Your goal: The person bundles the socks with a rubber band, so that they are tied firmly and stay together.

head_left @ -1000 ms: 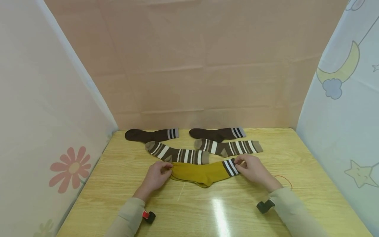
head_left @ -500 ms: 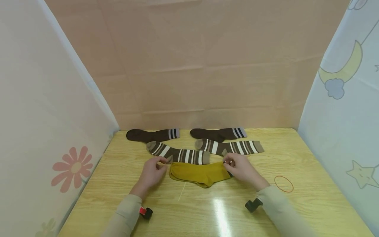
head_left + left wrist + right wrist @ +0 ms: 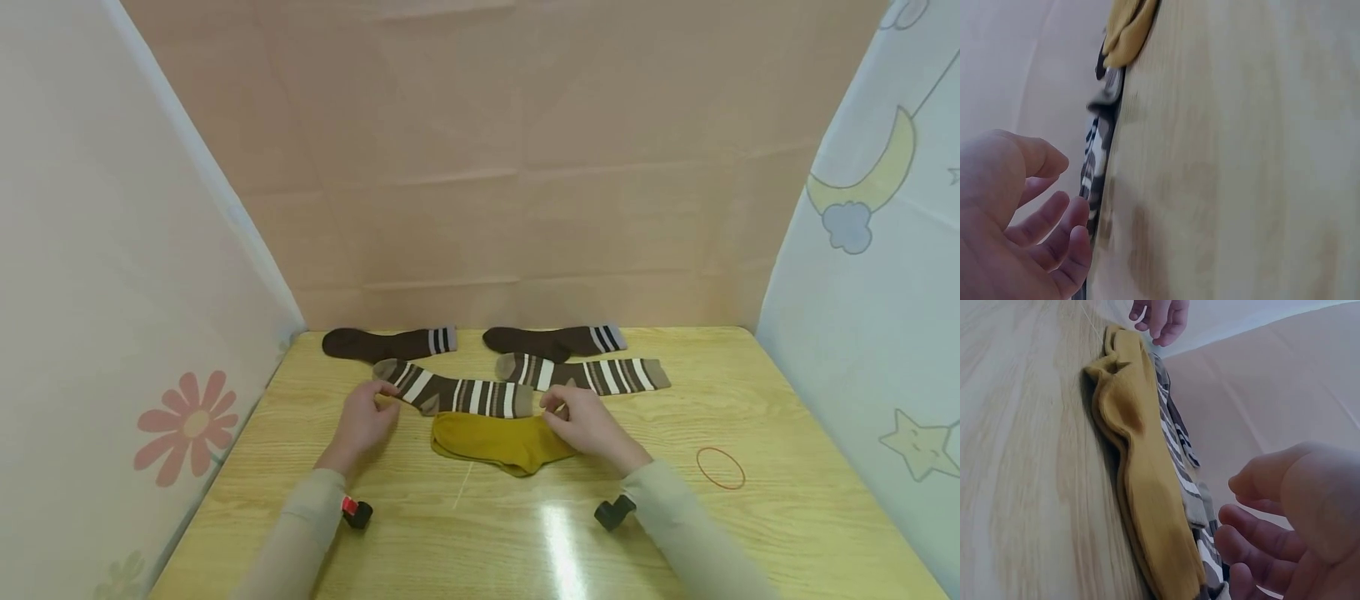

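Two mustard-yellow socks (image 3: 491, 437) lie stacked flat on the table, toes to the left; the right wrist view shows the two layers of the yellow socks (image 3: 1141, 469). My right hand (image 3: 588, 423) hovers over their cuff end and hides the striped cuff, its fingers loosely curled with nothing in them. My left hand (image 3: 363, 427) is off to the left of the yellow toes, beside the toe of the left striped sock (image 3: 472, 397). In the left wrist view the left hand (image 3: 1035, 231) is empty, fingers loosely bent and apart from the thumb.
Behind lies a second brown-and-white striped sock (image 3: 611, 376), right of the first. Two dark brown socks with banded cuffs, a left one (image 3: 393, 344) and a right one (image 3: 521, 340), form the back row. A red rubber band (image 3: 721, 468) is on the table's right. Fabric walls enclose three sides.
Both hands have let go of the yellow socks. The left hand has moved left, away from the toes; the right has shifted left from the cuff edge. The socks stay in place.
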Demonstrator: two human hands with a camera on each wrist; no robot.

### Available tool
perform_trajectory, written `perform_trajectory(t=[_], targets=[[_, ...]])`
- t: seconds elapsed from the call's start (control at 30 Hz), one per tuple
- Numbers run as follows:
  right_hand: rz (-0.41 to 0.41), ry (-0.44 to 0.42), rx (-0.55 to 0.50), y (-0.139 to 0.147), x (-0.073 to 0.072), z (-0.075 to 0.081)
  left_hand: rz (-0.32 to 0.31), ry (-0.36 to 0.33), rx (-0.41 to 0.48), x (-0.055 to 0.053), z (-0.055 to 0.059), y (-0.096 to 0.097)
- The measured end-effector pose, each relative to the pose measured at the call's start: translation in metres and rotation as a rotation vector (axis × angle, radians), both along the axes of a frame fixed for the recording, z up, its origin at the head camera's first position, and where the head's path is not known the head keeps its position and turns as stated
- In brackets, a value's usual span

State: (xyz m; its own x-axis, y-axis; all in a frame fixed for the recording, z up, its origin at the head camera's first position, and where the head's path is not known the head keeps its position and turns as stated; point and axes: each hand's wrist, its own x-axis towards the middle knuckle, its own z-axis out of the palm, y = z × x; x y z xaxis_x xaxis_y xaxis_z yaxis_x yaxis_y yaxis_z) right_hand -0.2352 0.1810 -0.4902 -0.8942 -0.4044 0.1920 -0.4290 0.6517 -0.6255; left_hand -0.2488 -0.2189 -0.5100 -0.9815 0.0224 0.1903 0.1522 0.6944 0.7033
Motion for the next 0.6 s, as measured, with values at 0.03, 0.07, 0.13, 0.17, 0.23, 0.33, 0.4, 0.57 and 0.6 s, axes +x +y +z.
perform_trajectory(t=[0.03, 0.07, 0.13, 0.17, 0.23, 0.33, 0.4, 0.57, 0.6], targets=[[0.001, -0.008, 0.000, -0.002, -0.001, 0.000, 0.003, 0.005, 0.001, -0.002, 0.001, -0.002], [-0.002, -0.014, 0.000, -0.004, -0.001, -0.001, 0.009, 0.012, -0.008, -0.005, 0.001, -0.004], [-0.008, -0.023, 0.001, -0.009, -0.003, -0.001, 0.021, 0.024, -0.022, -0.010, 0.002, -0.007], [-0.012, -0.027, 0.004, -0.011, -0.005, -0.002, 0.027, 0.029, -0.032, -0.013, 0.003, -0.008], [-0.016, -0.022, 0.016, -0.015, -0.008, -0.003, 0.037, 0.037, -0.050, -0.017, 0.004, -0.011], [-0.020, -0.020, 0.032, -0.020, -0.013, -0.006, 0.057, 0.044, -0.072, -0.023, 0.005, -0.015], [-0.020, -0.014, 0.036, -0.024, -0.015, -0.008, 0.064, 0.035, -0.079, -0.025, 0.006, -0.016], [-0.038, 0.005, 0.034, -0.029, -0.019, -0.013, 0.055, -0.014, -0.083, -0.031, 0.009, -0.018], [-0.048, 0.008, 0.041, -0.030, -0.019, -0.014, 0.055, -0.026, -0.082, -0.032, 0.010, -0.018]])
